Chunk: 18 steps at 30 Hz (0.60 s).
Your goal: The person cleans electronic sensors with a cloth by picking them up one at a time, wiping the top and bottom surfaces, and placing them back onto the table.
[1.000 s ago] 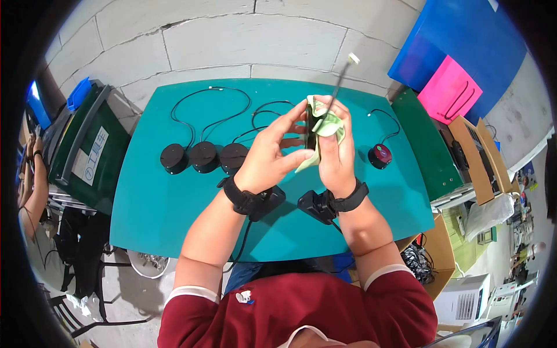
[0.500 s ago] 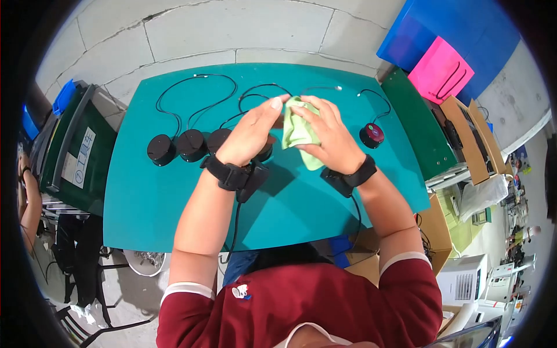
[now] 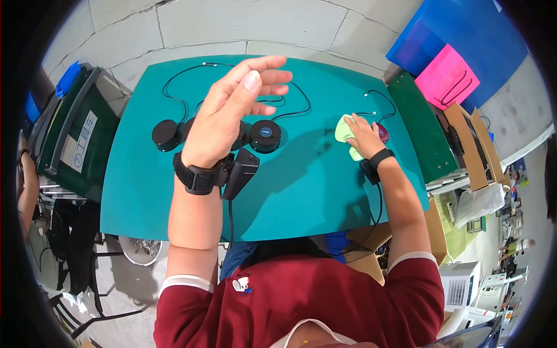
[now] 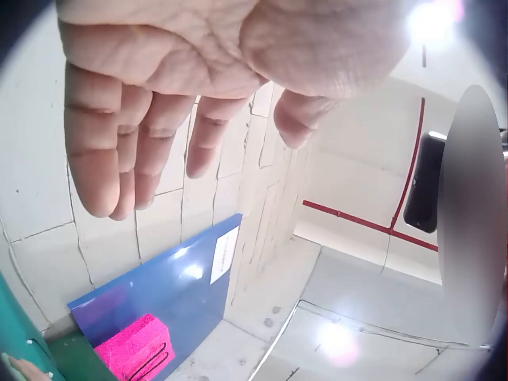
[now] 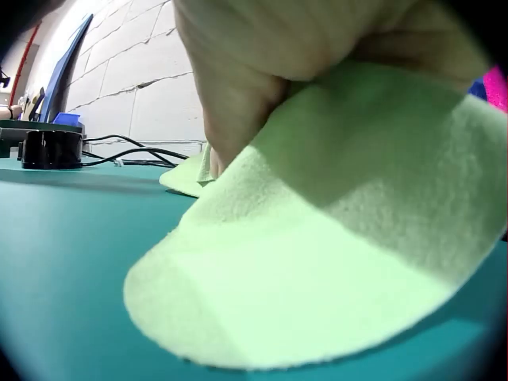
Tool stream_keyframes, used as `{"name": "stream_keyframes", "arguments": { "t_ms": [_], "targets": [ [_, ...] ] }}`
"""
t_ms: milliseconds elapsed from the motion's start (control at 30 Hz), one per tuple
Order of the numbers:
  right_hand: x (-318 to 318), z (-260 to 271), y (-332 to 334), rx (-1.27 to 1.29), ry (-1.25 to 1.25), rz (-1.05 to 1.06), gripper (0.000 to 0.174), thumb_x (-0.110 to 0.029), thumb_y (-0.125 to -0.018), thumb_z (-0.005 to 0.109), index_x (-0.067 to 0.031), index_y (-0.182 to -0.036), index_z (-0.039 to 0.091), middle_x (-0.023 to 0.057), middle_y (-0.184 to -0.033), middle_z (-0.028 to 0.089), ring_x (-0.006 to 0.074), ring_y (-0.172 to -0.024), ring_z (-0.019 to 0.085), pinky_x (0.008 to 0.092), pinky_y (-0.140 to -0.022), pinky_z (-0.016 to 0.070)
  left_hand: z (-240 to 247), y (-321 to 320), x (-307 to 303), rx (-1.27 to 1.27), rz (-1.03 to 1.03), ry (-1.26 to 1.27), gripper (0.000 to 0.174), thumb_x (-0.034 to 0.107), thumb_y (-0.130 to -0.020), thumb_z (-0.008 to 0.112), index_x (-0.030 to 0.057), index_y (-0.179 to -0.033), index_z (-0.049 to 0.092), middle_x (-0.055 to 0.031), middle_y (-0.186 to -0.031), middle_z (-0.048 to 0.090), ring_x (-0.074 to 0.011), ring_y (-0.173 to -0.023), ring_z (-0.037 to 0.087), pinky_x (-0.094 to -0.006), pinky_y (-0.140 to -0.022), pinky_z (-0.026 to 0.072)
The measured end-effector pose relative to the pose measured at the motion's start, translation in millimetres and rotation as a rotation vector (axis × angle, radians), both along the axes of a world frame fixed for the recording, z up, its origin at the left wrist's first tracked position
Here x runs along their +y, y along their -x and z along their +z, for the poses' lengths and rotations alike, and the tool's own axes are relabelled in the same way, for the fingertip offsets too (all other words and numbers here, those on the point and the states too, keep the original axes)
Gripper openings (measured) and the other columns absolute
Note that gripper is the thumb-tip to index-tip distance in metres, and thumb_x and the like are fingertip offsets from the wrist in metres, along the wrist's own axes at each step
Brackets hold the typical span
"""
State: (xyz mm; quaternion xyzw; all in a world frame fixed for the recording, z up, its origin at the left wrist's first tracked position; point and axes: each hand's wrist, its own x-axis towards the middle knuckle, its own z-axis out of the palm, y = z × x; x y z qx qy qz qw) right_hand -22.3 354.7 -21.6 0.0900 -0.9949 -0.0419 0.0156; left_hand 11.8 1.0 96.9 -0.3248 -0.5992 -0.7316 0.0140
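Observation:
My left hand (image 3: 223, 113) is raised over the table, its fingers extended and holding nothing. In the left wrist view its palm (image 4: 175, 48) faces the camera. Below it, a row of round black cable-tailed devices (image 3: 166, 135) is partly hidden by the hand and wrist. The one at the row's right end (image 3: 266, 137) has a small blue mark on top. Over at the table's right side, my right hand (image 3: 365, 139) grips a light green cloth (image 3: 343, 130). The cloth (image 5: 317, 270) hangs close over the tabletop. Beside that hand sits a round device with a maroon top (image 3: 382, 133), partly covered by it.
Black cables (image 3: 307, 95) trail across the back of the teal table (image 3: 290, 203). A green cabinet (image 3: 420, 124) with a pink bag (image 3: 447, 77) borders the right side. A dark green bin (image 3: 84, 136) stands left. A brick wall (image 3: 290, 26) rises behind.
A second ago both hands held a black device and the cloth. The device now stands at the row's right end. My right hand has carried the cloth rightward; the left has lifted, now bare.

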Motion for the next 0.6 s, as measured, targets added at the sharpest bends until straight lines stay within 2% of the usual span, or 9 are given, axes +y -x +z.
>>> {"name": "stream_keyframes", "arguments": {
  "t_ms": [100, 167, 233, 300, 333, 367, 433, 500, 600],
  "targets": [
    [6, -2, 2, -0.002, 0.003, -0.011, 0.055, -0.022, -0.084, 0.052, -0.0171, -0.134, 0.031, 0.0119, -0.141, 0.026, 0.0289, -0.13, 0.025, 0.0568, -0.101, 0.0202, 3, -1, -13, 0.004, 0.045, -0.071, 0.048, 0.037, -0.092, 0.038, 0.0018, -0.123, 0.045, -0.0138, -0.112, 0.056, -0.0197, -0.1, 0.053, -0.0301, -0.08, 0.0438],
    [10, 4, 3, 0.047, 0.114, -0.07, 0.046, -0.028, -0.088, 0.041, -0.0117, -0.131, 0.038, 0.0139, -0.138, 0.033, 0.0287, -0.128, 0.029, 0.0508, -0.101, 0.023, 5, -1, -22, 0.032, 0.076, -0.146, 0.049, 0.038, -0.092, 0.037, 0.0012, -0.123, 0.045, -0.0149, -0.111, 0.056, -0.0207, -0.1, 0.054, -0.0303, -0.08, 0.0441],
    [25, 8, 13, 0.297, 0.461, -0.132, 0.042, -0.029, -0.09, 0.039, -0.0008, -0.12, 0.047, 0.0202, -0.119, 0.05, 0.033, -0.113, 0.046, 0.0409, -0.095, 0.035, 7, -1, -32, 0.051, 0.09, -0.186, 0.05, 0.039, -0.092, 0.037, 0.0006, -0.123, 0.045, -0.0161, -0.112, 0.056, -0.0216, -0.1, 0.055, -0.0305, -0.079, 0.0444],
    [19, 28, 12, 0.359, 0.74, -0.316, 0.044, -0.032, -0.092, 0.035, 0.006, -0.106, 0.052, 0.0199, -0.096, 0.06, 0.0304, -0.091, 0.057, 0.0346, -0.08, 0.0441, 10, -1, -40, 0.112, 0.118, -0.186, 0.057, 0.045, -0.092, 0.03, -0.0007, -0.126, 0.039, -0.0213, -0.118, 0.051, -0.0227, -0.103, 0.054, -0.0279, -0.078, 0.0451],
    [9, 37, 7, 0.282, 1.11, -0.223, 0.046, -0.035, -0.094, 0.033, 0.0051, -0.102, 0.053, 0.0153, -0.089, 0.061, 0.0225, -0.081, 0.059, 0.0346, -0.07, 0.0465, 11, -2, -43, 0.129, 0.119, -0.203, 0.058, 0.044, -0.092, 0.029, -0.0009, -0.127, 0.038, -0.022, -0.118, 0.051, -0.0233, -0.103, 0.054, -0.028, -0.078, 0.0453],
    [-5, 44, 5, 0.249, 1.426, -0.176, 0.048, -0.037, -0.095, 0.032, 0.004, -0.104, 0.053, 0.0104, -0.093, 0.06, 0.0175, -0.081, 0.058, 0.0329, -0.069, 0.0465, 12, -3, -46, 0.128, 0.126, -0.208, 0.058, 0.044, -0.092, 0.029, -0.0009, -0.127, 0.038, -0.022, -0.118, 0.051, -0.0233, -0.103, 0.054, -0.028, -0.078, 0.0453],
    [-23, 54, 8, 0.097, 1.716, -0.079, 0.047, -0.039, -0.095, 0.031, 0.0007, -0.113, 0.05, 0.0098, -0.103, 0.058, 0.0179, -0.09, 0.057, 0.0296, -0.075, 0.0467, 13, -5, -49, 0.144, 0.119, -0.233, 0.058, 0.045, -0.092, 0.029, -0.0011, -0.127, 0.038, -0.0224, -0.119, 0.051, -0.0238, -0.103, 0.054, -0.0283, -0.078, 0.0454],
    [-57, 64, 6, 0.026, 1.842, -0.009, 0.05, -0.039, -0.096, 0.029, 0.0029, -0.111, 0.051, 0.0098, -0.103, 0.059, 0.0192, -0.088, 0.059, 0.0313, -0.078, 0.047, 13, -6, -52, 0.149, 0.115, -0.242, 0.058, 0.045, -0.092, 0.028, -0.001, -0.127, 0.038, -0.0225, -0.119, 0.05, -0.024, -0.102, 0.054, -0.0283, -0.078, 0.0454],
    [-85, 59, 16, -0.118, 1.501, 0.177, 0.054, -0.041, -0.095, 0.028, 0.0042, -0.115, 0.049, 0.012, -0.111, 0.057, 0.0191, -0.096, 0.057, 0.03, -0.085, 0.0436, 14, -7, -56, 0.158, 0.109, -0.262, 0.058, 0.045, -0.092, 0.028, -0.0009, -0.127, 0.038, -0.0225, -0.119, 0.05, -0.0241, -0.102, 0.054, -0.0284, -0.078, 0.0454]
  ]
}}
